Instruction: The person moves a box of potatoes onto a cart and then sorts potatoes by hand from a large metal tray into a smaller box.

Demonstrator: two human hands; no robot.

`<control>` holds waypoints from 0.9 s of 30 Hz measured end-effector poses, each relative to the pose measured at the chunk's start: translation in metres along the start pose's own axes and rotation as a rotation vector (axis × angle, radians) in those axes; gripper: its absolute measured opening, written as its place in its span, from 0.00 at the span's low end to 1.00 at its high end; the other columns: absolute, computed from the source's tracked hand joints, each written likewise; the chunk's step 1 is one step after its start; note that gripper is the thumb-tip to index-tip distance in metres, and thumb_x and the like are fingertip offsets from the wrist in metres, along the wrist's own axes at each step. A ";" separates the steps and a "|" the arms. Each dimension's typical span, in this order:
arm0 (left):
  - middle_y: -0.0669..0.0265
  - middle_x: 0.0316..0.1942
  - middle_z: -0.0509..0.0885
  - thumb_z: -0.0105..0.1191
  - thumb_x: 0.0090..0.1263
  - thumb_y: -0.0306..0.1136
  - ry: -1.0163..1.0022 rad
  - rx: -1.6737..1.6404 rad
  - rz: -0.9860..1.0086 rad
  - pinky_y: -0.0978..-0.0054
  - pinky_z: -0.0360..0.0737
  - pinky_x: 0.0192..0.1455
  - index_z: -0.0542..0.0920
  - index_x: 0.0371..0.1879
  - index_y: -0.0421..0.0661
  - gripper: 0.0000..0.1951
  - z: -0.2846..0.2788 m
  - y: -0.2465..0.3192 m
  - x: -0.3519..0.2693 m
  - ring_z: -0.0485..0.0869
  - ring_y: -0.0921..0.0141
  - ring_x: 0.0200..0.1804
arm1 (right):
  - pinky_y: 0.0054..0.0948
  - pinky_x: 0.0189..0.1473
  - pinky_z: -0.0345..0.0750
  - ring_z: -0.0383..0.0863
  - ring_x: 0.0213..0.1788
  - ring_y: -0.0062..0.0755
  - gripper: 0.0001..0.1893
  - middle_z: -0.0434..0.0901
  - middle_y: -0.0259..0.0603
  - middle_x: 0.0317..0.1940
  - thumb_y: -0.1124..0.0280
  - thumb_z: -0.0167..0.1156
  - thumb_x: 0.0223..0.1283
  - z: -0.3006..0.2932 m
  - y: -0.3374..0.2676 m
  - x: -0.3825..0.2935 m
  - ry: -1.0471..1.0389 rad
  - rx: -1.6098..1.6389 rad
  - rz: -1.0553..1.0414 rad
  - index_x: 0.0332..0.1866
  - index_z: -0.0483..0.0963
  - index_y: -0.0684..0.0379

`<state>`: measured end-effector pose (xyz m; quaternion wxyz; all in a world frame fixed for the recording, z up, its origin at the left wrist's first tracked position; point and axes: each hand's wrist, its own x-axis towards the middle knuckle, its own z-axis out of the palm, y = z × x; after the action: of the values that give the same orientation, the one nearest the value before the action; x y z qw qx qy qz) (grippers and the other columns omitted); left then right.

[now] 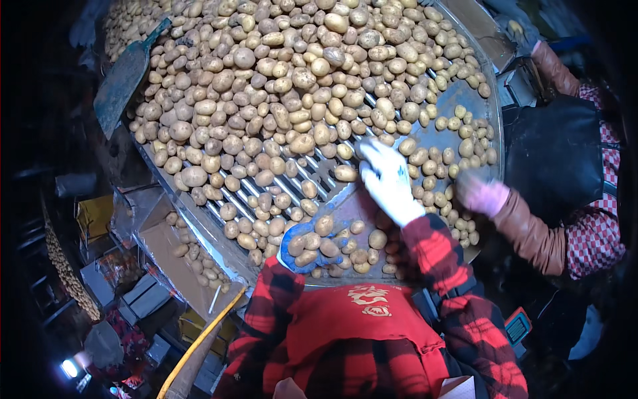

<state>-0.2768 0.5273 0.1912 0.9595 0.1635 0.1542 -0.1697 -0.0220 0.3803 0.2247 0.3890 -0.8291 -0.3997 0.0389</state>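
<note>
My left hand [309,247], in a blue-coated glove, is palm up near the front edge of a sorting table. Several small potatoes [312,240] rest in its palm. My right hand [388,174], in a white glove, reaches over the border between a slatted metal grate [304,177] and a flat metal sheet [355,202]. Its fingertips are at the edge of the potato heap [299,80]; whether they grip a potato is hidden. Just left of this hand lies a single oblong potato [346,173]. More loose potatoes [361,257] are on the sheet beside my left hand.
A green scoop shovel [124,80] leans at the heap's left edge. Below the table's left rim stands a cardboard box [167,249] holding potatoes. At right, a co-worker's gloved hand [478,192] is over small potatoes [466,134]. A yellow pole [202,339] rises at lower left.
</note>
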 end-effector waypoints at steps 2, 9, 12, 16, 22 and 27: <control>0.59 0.48 0.88 0.56 0.73 0.39 0.022 0.051 0.033 0.71 0.81 0.55 0.71 0.68 0.36 0.28 0.001 0.004 -0.004 0.85 0.67 0.47 | 0.49 0.63 0.75 0.80 0.59 0.55 0.20 0.82 0.51 0.57 0.72 0.61 0.58 0.007 0.003 0.032 0.066 -0.125 -0.055 0.58 0.80 0.61; 0.59 0.49 0.88 0.56 0.73 0.39 0.090 0.127 0.055 0.71 0.81 0.55 0.71 0.68 0.36 0.29 0.006 0.014 -0.001 0.85 0.67 0.47 | 0.71 0.79 0.42 0.57 0.79 0.62 0.37 0.66 0.46 0.75 0.55 0.64 0.59 0.105 -0.032 0.027 -0.209 -0.295 -0.060 0.76 0.66 0.47; 0.59 0.49 0.88 0.56 0.73 0.39 0.086 0.133 0.038 0.71 0.81 0.56 0.71 0.68 0.36 0.29 0.009 0.011 0.010 0.85 0.67 0.47 | 0.72 0.80 0.41 0.56 0.79 0.65 0.40 0.64 0.44 0.76 0.54 0.66 0.57 0.100 -0.031 -0.025 -0.289 -0.344 -0.143 0.77 0.64 0.47; 0.59 0.49 0.88 0.57 0.73 0.39 0.106 0.126 0.051 0.70 0.81 0.56 0.70 0.68 0.36 0.29 0.010 0.012 0.008 0.85 0.67 0.48 | 0.71 0.77 0.51 0.64 0.72 0.68 0.32 0.66 0.46 0.74 0.62 0.66 0.52 0.055 -0.040 -0.062 -0.582 -0.127 -0.188 0.67 0.74 0.50; 0.59 0.49 0.87 0.57 0.73 0.39 0.123 0.137 0.066 0.70 0.80 0.57 0.70 0.69 0.36 0.29 0.014 0.012 0.007 0.85 0.67 0.48 | 0.48 0.51 0.79 0.82 0.53 0.53 0.29 0.73 0.52 0.68 0.67 0.62 0.54 0.000 0.033 0.008 -0.045 -0.348 -0.079 0.65 0.74 0.56; 0.59 0.49 0.87 0.57 0.73 0.39 0.085 0.151 0.043 0.70 0.80 0.57 0.70 0.69 0.36 0.29 0.018 0.012 0.017 0.85 0.67 0.48 | 0.48 0.50 0.83 0.85 0.49 0.55 0.30 0.71 0.62 0.67 0.68 0.67 0.50 0.000 0.078 0.079 -0.285 -0.628 0.263 0.63 0.76 0.53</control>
<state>-0.2528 0.5271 0.2041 0.9405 0.2459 0.1780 -0.1529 0.0813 0.4055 0.1917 0.0477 -0.9387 -0.3322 0.0788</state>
